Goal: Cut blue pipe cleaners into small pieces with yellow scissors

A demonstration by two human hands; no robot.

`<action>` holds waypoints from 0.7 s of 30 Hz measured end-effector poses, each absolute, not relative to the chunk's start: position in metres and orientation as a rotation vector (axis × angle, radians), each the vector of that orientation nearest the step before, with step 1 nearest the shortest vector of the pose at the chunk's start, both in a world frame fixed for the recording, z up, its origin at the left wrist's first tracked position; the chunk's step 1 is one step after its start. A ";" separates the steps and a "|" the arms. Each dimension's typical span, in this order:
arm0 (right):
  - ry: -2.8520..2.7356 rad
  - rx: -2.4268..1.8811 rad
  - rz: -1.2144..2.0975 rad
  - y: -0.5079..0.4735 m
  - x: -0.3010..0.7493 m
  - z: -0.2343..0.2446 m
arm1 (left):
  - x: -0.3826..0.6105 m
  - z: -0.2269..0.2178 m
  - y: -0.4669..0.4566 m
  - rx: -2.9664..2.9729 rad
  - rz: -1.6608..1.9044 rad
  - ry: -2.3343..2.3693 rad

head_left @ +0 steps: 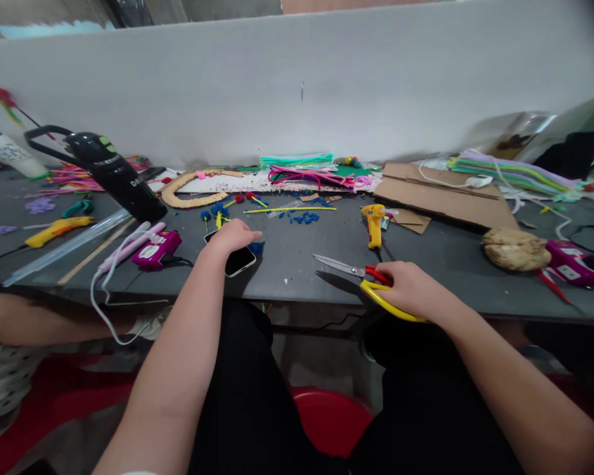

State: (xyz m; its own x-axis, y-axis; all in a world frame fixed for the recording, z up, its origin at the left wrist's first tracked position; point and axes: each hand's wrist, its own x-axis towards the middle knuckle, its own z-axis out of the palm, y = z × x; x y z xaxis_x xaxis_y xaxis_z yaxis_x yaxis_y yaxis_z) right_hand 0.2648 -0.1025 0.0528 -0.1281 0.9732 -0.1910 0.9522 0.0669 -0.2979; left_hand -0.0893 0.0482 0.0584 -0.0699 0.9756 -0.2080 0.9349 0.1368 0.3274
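My right hand (410, 289) is closed around the handles of a pair of scissors (344, 266) with one red and one yellow grip. The blades point left over the table's front edge. My left hand (235, 236) hovers over or rests on a dark-screened phone (240, 261); one finger stretches out to the right and the others are mostly hidden. Behind that hand are blue fuzzy pieces with yellow stems (218, 212). Small blue clippings (304, 217) lie scattered farther back, below a long yellow pipe cleaner (290, 210).
A yellow glue gun (373, 224) lies right of centre, with cardboard (440, 194) behind it. A black bottle (121, 178) leans at left near a purple box (157, 250) and white cables. Bundled pipe cleaners (297, 160) lie along the partition. Another person's arm (44, 318) is at far left.
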 end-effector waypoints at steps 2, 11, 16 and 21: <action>-2.242 -2.050 0.541 -0.103 0.264 0.053 | -0.091 0.058 0.051 1.846 0.212 2.100; -2.309 -2.173 0.355 -0.105 0.252 0.057 | -0.069 0.052 0.065 1.987 0.691 2.074; -2.330 -2.163 0.349 -0.107 0.250 0.061 | -0.042 0.044 0.084 2.051 0.675 1.954; -2.284 -2.208 0.419 -0.109 0.255 0.061 | -0.013 0.034 0.109 2.210 0.511 1.738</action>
